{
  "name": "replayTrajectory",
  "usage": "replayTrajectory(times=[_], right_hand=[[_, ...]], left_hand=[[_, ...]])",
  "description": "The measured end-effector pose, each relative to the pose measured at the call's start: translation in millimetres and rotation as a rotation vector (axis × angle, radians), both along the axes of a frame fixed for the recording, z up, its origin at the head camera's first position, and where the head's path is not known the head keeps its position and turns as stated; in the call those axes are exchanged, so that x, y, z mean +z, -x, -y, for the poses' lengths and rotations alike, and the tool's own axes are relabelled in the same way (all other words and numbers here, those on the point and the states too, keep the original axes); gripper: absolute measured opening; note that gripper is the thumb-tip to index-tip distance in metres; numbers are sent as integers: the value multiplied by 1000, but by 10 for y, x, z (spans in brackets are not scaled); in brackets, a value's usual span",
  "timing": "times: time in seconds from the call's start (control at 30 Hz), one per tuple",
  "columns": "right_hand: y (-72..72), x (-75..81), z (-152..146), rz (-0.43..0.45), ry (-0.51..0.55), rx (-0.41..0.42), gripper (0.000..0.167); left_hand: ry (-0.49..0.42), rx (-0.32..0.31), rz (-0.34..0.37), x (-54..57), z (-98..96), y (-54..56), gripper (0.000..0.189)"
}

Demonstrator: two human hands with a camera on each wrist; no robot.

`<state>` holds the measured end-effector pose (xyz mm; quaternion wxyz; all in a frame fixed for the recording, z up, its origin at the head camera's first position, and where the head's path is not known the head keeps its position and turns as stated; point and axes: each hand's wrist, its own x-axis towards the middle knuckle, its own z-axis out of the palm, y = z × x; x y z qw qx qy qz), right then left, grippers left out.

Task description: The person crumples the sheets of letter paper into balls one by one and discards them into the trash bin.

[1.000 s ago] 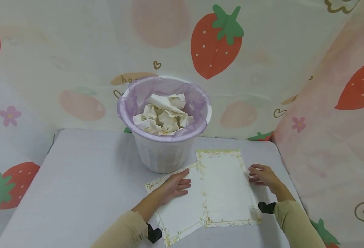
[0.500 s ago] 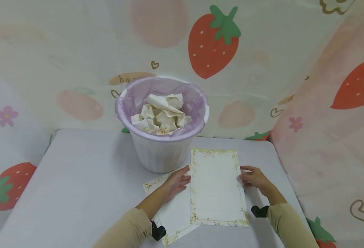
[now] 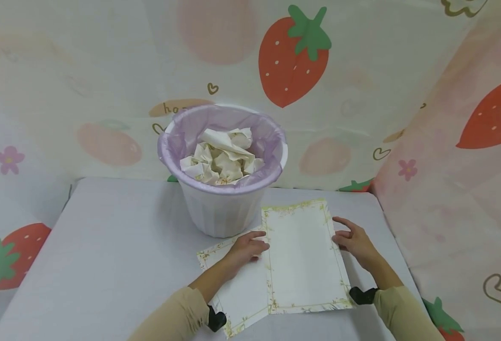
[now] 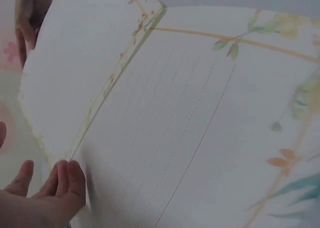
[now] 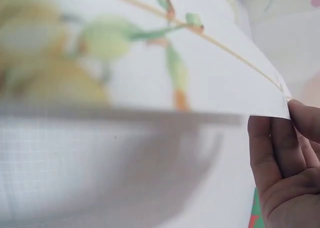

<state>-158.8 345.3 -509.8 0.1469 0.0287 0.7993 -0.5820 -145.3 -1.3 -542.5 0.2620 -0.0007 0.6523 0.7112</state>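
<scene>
One bowed white sheet (image 3: pixel 303 258) has floral edging (image 3: pixel 308 308).

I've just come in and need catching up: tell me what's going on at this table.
A person is handling a flower-bordered sheet. Their right grip pinches its right edge, raised off the table, while their left grip is at its left edge; whether that one pinches too is hard to tell. The sheet overlaps a second sheet lying on the table. Beyond them stands a white bin with a purple liner, holding crumpled paper.
</scene>
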Motion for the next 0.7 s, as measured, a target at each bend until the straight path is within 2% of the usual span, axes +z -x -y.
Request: replayTrajectory(times=[0.1,0.23,0.37,0.5,0.6,0.7], right_hand=[[-26,60,2,-38,40,12,63],[-47,141,16,-73,93,34,64],[-58,245,14,-110,161,58,62],[-68,350,20,-150,294,107,56],[-85,427,47,-172,391,145,52],[-102,500,81,-183,418,161,51]], left_hand=[[75,-7,-68,16,-24,-36,59],[68,5,-58,11,-55,-46,61],[29,0,-22,-8,-88,-9,61],[-26,10,20,-47,-125,35,61],[-89,-5,55,-82,-138,50,61],[-141,-13,77,-99,-145,52,62]])
